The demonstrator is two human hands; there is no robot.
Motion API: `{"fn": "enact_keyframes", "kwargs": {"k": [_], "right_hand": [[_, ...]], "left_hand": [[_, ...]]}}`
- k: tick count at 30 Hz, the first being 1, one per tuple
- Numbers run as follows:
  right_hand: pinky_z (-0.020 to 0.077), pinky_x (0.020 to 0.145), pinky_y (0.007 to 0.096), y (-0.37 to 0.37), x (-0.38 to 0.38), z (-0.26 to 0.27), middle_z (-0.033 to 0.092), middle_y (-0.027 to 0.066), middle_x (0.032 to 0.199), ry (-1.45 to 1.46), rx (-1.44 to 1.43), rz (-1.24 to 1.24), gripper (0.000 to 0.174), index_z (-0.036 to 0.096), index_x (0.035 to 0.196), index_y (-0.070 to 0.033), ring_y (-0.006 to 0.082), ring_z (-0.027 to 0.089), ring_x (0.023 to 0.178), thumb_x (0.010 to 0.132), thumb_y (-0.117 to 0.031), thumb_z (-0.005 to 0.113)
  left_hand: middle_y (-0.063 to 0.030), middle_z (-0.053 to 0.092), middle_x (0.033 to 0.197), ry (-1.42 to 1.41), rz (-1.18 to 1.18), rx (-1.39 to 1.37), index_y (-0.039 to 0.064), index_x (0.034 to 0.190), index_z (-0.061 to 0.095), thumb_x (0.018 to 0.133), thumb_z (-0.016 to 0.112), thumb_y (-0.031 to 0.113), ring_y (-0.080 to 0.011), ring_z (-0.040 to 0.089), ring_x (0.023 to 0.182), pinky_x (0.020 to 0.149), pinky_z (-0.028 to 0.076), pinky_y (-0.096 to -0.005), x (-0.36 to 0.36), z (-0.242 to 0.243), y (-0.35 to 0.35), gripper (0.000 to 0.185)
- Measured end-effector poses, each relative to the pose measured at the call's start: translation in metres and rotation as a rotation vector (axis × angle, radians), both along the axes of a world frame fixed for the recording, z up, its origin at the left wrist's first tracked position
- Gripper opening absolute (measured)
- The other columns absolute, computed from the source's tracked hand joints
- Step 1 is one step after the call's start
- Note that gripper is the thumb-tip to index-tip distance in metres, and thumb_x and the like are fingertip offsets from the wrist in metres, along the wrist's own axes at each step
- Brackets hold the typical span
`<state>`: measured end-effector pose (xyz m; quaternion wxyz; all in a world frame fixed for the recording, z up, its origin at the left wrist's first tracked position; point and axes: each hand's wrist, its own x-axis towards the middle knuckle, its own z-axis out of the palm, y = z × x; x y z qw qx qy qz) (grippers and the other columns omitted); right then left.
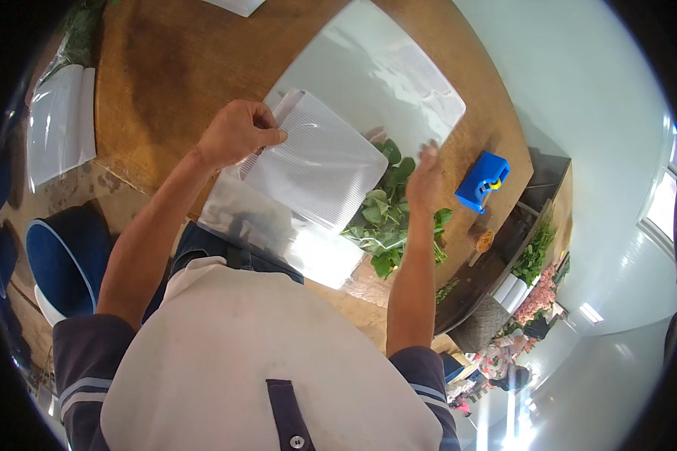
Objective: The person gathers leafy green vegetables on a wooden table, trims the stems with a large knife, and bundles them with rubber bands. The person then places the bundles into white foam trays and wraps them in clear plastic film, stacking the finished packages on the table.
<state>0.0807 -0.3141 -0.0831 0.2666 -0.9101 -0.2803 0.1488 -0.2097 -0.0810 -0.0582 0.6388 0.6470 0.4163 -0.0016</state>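
Between the thumb and fingers of my left hand is the edge of a ribbed, translucent wrapping sheet. That sheet lies over a bunch of leafy green stems, whose leaves show at its right side. Under both is a large clear plastic film spread on the wooden table. My right hand is blurred, just right of the leaves and above the film's edge. Whether its fingers touch or hold anything cannot be made out. Flower heads are mostly hidden by the ribbed sheet.
A blue tape dispenser with yellow core stands right of my right hand, near a pile of rubber bands. Blue buckets stand on the floor at left. Wrapped greenery lies beyond the table's left edge; pink flowers and people are at lower right.
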Motion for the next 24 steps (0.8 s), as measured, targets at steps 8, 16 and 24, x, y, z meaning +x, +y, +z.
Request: {"fn": "enact_keyframes", "kwargs": {"k": [8,16,24], "right_hand": [[0.0286,0.118,0.059,0.009,-0.158,0.057,0.037,0.0304,0.153,-0.131,-0.128,0.557,0.094,0.036,0.153,-0.003,0.0459,0.033,0.145,0.081,-0.04,0.084],[0.0248,0.12,0.0587,0.023,-0.152,0.049,0.028,0.029,0.16,-0.051,-0.099,0.573,0.106,0.034,0.155,-0.005,0.0459,0.027,0.149,0.073,-0.044,0.088],[0.0522,0.097,0.0457,-0.005,0.02,0.006,0.071,0.0222,0.119,0.509,-0.213,0.054,0.05,0.054,0.139,0.005,0.0368,0.068,0.112,0.095,-0.017,0.065]], "left_hand": [[-0.0089,0.071,0.077,-0.076,0.0,0.026,-0.002,0.088,0.073,0.084,0.079,0.015,-0.0134,0.063,0.067,0.061,0.051,-0.0292,0.0,-0.006,0.0,0.018],[-0.0117,0.073,0.083,-0.066,0.005,-0.005,-0.002,0.09,0.074,0.081,0.081,0.018,-0.0173,0.066,0.073,0.07,0.053,-0.0309,-0.001,-0.011,-0.001,0.023],[-0.0108,0.073,0.084,0.053,-0.016,-0.047,-0.001,0.091,0.075,0.082,0.079,0.019,-0.0182,0.065,0.076,0.072,0.052,-0.0326,0.003,0.0,0.003,0.022]]}}
